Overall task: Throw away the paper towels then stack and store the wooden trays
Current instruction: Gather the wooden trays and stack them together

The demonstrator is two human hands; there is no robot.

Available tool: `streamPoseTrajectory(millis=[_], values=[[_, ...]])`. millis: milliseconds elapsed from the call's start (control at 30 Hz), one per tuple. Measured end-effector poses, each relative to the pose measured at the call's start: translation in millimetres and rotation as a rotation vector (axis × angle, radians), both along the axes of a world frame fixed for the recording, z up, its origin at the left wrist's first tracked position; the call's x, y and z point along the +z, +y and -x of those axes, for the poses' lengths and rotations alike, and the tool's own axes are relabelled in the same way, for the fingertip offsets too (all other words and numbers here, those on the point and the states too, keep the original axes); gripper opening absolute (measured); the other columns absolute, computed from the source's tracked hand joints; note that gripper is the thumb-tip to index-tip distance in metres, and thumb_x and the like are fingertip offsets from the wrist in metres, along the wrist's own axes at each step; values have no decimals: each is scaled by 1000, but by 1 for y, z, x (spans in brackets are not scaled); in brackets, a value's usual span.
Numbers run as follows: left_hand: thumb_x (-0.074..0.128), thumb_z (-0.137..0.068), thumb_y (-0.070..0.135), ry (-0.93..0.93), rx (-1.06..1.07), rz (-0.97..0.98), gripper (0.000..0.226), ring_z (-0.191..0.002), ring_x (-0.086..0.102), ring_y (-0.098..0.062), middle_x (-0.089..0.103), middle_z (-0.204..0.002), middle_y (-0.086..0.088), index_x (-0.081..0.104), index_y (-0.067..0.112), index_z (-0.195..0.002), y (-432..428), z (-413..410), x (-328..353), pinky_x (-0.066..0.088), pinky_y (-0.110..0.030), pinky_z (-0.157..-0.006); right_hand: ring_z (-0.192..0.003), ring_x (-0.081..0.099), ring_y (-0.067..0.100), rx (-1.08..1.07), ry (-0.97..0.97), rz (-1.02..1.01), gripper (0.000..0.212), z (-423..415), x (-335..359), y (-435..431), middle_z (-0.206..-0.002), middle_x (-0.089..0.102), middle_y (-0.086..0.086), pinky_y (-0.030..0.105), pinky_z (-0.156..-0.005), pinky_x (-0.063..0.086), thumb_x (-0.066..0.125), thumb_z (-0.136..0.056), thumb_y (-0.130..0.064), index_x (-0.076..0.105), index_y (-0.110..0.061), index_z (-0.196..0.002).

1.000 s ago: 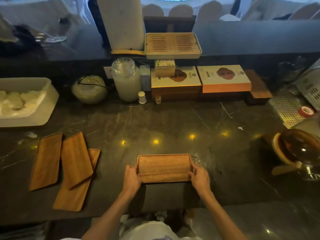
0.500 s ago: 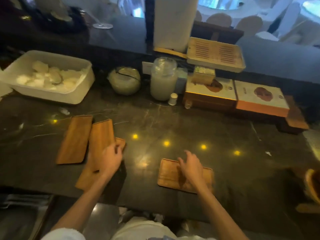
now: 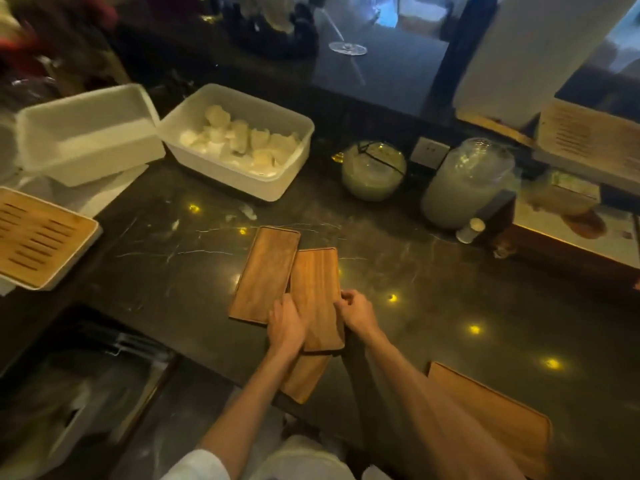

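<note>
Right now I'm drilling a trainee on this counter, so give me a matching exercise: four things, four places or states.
1. middle wooden tray
2. white tub
3. slatted tray
4. glass jar

a. far left edge
b. holds white lumps
c. gripped by both hands
d. beside the wall socket

Pairs: 1-c, 2-b, 3-a, 4-d

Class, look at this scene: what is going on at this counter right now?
A person is gathering wooden trays on a dark counter. The left hand and right hand grip the middle tray, which overlaps a lower tray. Another tray lies just left, and a fourth tray sits apart to the right.
</note>
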State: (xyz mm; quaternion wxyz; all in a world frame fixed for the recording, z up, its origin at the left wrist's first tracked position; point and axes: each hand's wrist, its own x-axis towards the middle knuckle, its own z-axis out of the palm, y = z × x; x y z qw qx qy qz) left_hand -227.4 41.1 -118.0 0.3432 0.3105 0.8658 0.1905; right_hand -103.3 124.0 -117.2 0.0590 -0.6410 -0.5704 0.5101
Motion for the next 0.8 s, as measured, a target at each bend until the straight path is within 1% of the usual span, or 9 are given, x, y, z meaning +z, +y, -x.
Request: streamPoseTrajectory(millis=[100, 200, 300, 367, 467, 533, 600, 700, 800], values=[[67, -87, 19, -29, -12, -25, 42, -120, 54, -29, 56, -127, -11, 53, 12, -126, -1, 3, -4, 47, -47, -103, -108, 63, 23, 1, 53, 84, 26, 4, 1, 2, -117, 67, 10, 36, -92, 53, 59, -94, -17, 63, -8, -118], [68, -83, 9, -7, 61, -138, 49, -121, 55, -27, 57, -126, -9, 50, 13, -129, -5, -6, -2, 47, -47, -104, -96, 63, 24, -39, 95, 153, 16, -7, 11, 6, -102, 66, 11, 46, -95, 54, 57, -94, -11, 64, -7, -108], [65, -84, 8, -88, 127, -279, 62, -109, 58, -19, 58, -113, 3, 37, 20, -139, -3, -33, 10, 51, -35, -89, -81, 63, 21, -189, 249, 196, 15, -47, 22, 8, -93, 64, 13, 37, -69, 60, 55, -91, 0, 62, -2, -104], [58, -88, 10, -164, 145, -342, 56, -103, 59, -16, 54, -101, 12, 37, 26, -137, 5, -64, 21, 48, -27, -79, -83, 64, 22, -306, 335, 198, 24, -92, 29, 7, -96, 64, 14, 30, -59, 57, 56, -91, 0, 57, 1, -115], [58, -93, 24, -278, 167, -300, 40, -108, 59, -27, 58, -109, 1, 39, 20, -128, 20, -129, 36, 51, -43, -89, -83, 64, 20, -490, 410, 129, 27, -171, 35, -1, -98, 64, 12, 29, -55, 55, 59, -93, -6, 50, -1, -118], [61, -92, 32, -430, 176, -261, 51, -115, 57, -31, 56, -123, -11, 36, 12, -131, 21, -185, 36, 47, -46, -101, -81, 64, 17, -632, 450, 68, 25, -223, 35, -15, -95, 65, 9, 25, -50, 52, 59, -93, -7, 50, -4, -117], [65, -89, 35, -568, 149, -243, 53, -113, 57, -30, 55, -125, -12, 36, 14, -128, 15, -240, 30, 48, -48, -101, -79, 64, 14, -770, 508, 7, 21, -267, 33, -36, -92, 64, 7, 21, -46, 53, 58, -94, -5, 48, -7, -112], [67, -88, 20, -749, 223, -284, 52, -111, 59, -29, 56, -127, -16, 38, 11, -130, 1, -304, 21, 52, -48, -96, -83, 65, 18, -923, 652, -10, 23, -312, 29, -71, -97, 63, 10, 25, -52, 58, 55, -94, 0, 43, -7, -112], [66, -90, 13, -801, 331, -364, 47, -90, 61, -19, 61, -121, -18, 46, 2, -131, -8, -326, 15, 52, -28, -72, -93, 69, 21, -933, 746, 17, 29, -344, 20, -102, -113, 65, 18, 33, -67, 62, 64, -91, -8, 47, -8, -114]])
